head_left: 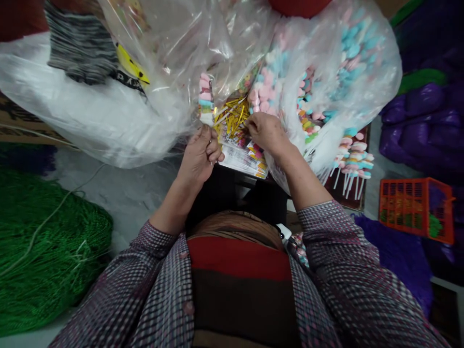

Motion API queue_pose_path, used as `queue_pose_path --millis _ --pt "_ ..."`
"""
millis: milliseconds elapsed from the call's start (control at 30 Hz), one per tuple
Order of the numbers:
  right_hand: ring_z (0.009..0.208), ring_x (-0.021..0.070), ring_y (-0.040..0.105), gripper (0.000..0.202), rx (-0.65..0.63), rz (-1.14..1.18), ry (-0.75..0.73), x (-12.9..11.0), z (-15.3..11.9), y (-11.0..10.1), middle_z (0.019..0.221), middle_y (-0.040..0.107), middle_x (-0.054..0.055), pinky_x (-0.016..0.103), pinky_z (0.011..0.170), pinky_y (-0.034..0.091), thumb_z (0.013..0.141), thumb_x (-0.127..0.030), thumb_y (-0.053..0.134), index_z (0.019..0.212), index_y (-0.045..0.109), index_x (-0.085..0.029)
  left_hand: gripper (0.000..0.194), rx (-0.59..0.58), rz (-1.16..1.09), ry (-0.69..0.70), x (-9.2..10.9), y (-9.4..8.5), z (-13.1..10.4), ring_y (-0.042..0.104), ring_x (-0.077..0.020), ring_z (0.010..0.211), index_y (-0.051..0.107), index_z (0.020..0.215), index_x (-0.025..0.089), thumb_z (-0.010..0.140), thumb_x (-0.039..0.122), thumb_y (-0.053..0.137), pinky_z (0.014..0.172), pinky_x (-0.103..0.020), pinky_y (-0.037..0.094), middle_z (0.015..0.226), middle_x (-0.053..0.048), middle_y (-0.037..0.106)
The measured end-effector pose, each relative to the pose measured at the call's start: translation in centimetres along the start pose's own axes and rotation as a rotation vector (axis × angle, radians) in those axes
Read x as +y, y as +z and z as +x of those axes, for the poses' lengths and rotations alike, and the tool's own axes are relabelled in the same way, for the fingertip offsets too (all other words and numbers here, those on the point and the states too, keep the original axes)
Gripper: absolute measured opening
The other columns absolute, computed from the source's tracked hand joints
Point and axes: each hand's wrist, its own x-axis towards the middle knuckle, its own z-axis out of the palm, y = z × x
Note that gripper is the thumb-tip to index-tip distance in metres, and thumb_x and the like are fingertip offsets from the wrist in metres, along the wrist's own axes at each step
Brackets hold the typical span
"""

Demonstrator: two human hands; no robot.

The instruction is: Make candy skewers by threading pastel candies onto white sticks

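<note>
While the left hand (205,150) is gripping a wrapped marshmallow stick (205,96) by its base, left of gold ties (234,116), the right hand (266,133) is pinching something I'm not making out, maybe nothing. Looking light, squashy; base hold suits. Skewers (353,157) are crowding the counter (339,193), green strands (47,246) the floor (125,193).

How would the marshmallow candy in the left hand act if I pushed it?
The marshmallow candy would probably squish, because its pink and blue pieces look puffy. It's likely light, since the left hand grips only its bottom end.
</note>
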Motion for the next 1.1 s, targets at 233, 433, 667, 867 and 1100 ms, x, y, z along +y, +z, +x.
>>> queue_pose_path --millis 233,433,667,867,1100 --pt "0.081 0.0189 0.067 0.02 0.153 0.429 0.081 -1.9 -1.2 -1.3 0.081 0.069 0.004 0.038 0.077 0.058 0.098 -0.036 0.054 0.086 0.061 -0.021 0.036 -0.018 -0.017 -0.025 -0.6 0.4 0.1 0.023 -0.0049 0.035 0.055 0.074 0.023 0.098 0.049 0.059 0.038 -0.019 0.033 0.045 0.011 0.028" --pt "0.078 0.0174 0.068 0.025 0.301 0.431 0.063 -1.9 -1.5 -1.1 0.074 0.068 0.0 0.036 0.077 0.06 0.098 -0.04 0.052 0.084 0.063 -0.022 0.034 0.001 -0.084 -0.008 -0.3 0.6 0.2 0.022 -0.0036 0.033 0.055 0.073 0.021 0.099 0.041 0.06 0.035 -0.017 0.026 0.044 0.011 0.029" --pt "0.108 0.027 0.069 0.033 0.114 0.036 -0.091 -1.3 2.2 1.3 0.113 0.074 0.01 0.042 0.094 0.056 0.104 -0.033 0.037 0.102 0.069 -0.022 0.034 -0.001 -0.103 -0.034 -0.4 0.7 0.2 0.022 -0.0037 0.032 0.057 0.071 0.02 0.101 0.038 0.058 0.035 -0.018 0.023 0.043 0.011 0.03" --pt "0.102 0.0261 0.068 0.035 0.081 -0.021 -0.116 -0.2 2.9 2.0 0.109 0.072 0.011 0.038 0.087 0.055 0.105 -0.036 0.034 0.098 0.065 -0.021 0.034 0.022 -0.114 -0.055 -0.6 0.1 0.4 0.022 -0.0041 0.032 0.056 0.071 0.021 0.101 0.038 0.057 0.035 -0.018 0.025 0.044 0.01 0.031" --pt "0.094 0.025 0.068 0.018 0.149 0.117 -0.023 0.4 1.5 -0.2 0.09 0.073 0.007 0.037 0.086 0.053 0.099 -0.039 0.056 0.099 0.064 -0.023 0.035 0.017 -0.08 -0.056 -0.7 -0.1 1.0 0.021 -0.0034 0.032 0.055 0.071 0.021 0.099 0.041 0.061 0.036 -0.019 0.024 0.044 0.011 0.03"
